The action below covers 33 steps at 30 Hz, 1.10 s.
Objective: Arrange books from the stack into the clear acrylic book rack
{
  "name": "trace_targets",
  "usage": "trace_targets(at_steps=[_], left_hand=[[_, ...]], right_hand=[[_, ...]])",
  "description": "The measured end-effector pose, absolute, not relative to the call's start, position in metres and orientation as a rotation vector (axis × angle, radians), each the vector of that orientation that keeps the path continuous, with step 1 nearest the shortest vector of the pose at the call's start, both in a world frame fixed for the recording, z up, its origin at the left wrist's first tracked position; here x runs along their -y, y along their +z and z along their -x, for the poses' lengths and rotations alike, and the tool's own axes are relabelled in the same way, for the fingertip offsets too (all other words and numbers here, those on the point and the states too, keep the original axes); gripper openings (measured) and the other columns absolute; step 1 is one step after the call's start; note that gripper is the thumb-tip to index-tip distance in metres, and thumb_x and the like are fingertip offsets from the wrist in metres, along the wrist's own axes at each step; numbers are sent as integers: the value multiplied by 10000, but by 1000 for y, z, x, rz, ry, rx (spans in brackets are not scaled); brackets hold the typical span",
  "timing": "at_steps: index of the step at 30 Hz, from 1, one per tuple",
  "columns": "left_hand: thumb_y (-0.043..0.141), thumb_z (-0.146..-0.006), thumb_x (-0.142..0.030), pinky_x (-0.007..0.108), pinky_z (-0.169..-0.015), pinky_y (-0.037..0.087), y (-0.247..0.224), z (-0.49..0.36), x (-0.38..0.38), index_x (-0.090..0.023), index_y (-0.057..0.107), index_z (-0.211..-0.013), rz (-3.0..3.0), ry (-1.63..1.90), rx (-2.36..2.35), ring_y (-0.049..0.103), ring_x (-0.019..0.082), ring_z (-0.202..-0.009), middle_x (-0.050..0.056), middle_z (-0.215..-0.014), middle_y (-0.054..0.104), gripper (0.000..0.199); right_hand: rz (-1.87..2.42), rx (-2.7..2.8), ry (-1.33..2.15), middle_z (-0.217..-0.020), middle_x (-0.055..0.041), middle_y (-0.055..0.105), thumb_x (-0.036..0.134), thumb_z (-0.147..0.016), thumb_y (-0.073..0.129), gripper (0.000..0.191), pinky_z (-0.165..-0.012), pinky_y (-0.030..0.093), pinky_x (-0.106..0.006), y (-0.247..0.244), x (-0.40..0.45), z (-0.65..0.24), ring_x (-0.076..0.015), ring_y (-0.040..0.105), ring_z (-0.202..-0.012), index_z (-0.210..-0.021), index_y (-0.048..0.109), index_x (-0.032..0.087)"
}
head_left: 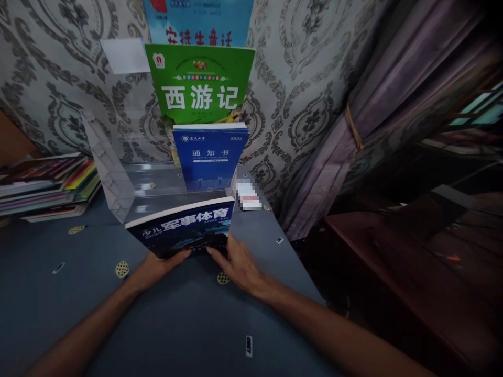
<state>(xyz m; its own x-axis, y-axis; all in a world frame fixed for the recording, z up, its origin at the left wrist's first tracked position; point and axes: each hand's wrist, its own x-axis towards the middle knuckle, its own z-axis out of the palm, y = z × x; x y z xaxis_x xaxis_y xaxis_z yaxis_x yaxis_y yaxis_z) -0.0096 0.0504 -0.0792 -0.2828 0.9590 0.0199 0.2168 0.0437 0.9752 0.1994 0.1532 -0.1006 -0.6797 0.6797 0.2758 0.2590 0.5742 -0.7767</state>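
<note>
Both hands grip a dark blue book (188, 230) with white Chinese lettering, tilted with its cover toward me. My left hand (165, 266) has its thumb on the lower left of the cover, its other fingers hidden behind. At the lower right corner, my right hand (239, 264) clasps it the same way. Right behind the book stands a clear tiered display rack (112, 173). On its tiers lean a blue booklet (214, 157) marked 2022, a green book (202, 84) and, highest, a light blue book (200, 23) cut off by the frame's top.
A pile of books and magazines (51, 186) lies at the left of the grey-blue tabletop (165, 324). Patterned wallpaper (310, 63) rises behind the rack. A tied purple curtain (338, 141) hangs at the right, beside a dark red surface (393, 283).
</note>
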Motion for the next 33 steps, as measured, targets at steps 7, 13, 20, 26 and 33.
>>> trace_targets(at_steps=[7,13,20,26,33], left_hand=[[807,-719,-444,520,-1108,456,-76,9,-51,-235,729,-1139,-1252,1273,-1577,662,346,-1155,102,-1164,747,476],[743,-737,-483,516,-1067,500,-72,8,-52,-199,734,-1101,-1335,1202,-1625,686,328,-1125,114,-1147,756,462],[735,-724,-528,492,-1043,531,-73,8,-51,-189,712,-1082,-1349,1204,-1667,703,312,-1101,108,-1164,755,493],[745,-710,-564,495,-1058,514,-70,8,-51,-194,707,-1147,-1332,1203,-1664,689,322,-1136,112,-1188,746,574],[774,-651,-630,511,-1018,542,-61,10,-48,-189,682,-1218,-1220,1252,-1709,688,351,-1129,124,-1136,761,724]], right_hand=[[731,2257,979,-936,-78,696,452,-968,543,419,-712,568,-420,-96,-153,-198,-274,676,-804,-1316,500,221],[801,2293,998,-821,-39,670,454,-965,545,384,-680,542,-401,-90,-153,-199,-251,647,-728,-1263,514,214],[832,2306,966,-766,-15,636,438,-956,565,377,-599,475,-336,-91,-153,-198,-212,587,-637,-1246,512,203],[775,2271,989,-832,-38,657,443,-959,565,349,-635,500,-359,-92,-155,-198,-229,611,-706,-1225,520,222],[755,2300,1001,-809,-43,663,474,-958,562,385,-637,547,-411,-95,-159,-198,-247,631,-698,-1238,529,211]])
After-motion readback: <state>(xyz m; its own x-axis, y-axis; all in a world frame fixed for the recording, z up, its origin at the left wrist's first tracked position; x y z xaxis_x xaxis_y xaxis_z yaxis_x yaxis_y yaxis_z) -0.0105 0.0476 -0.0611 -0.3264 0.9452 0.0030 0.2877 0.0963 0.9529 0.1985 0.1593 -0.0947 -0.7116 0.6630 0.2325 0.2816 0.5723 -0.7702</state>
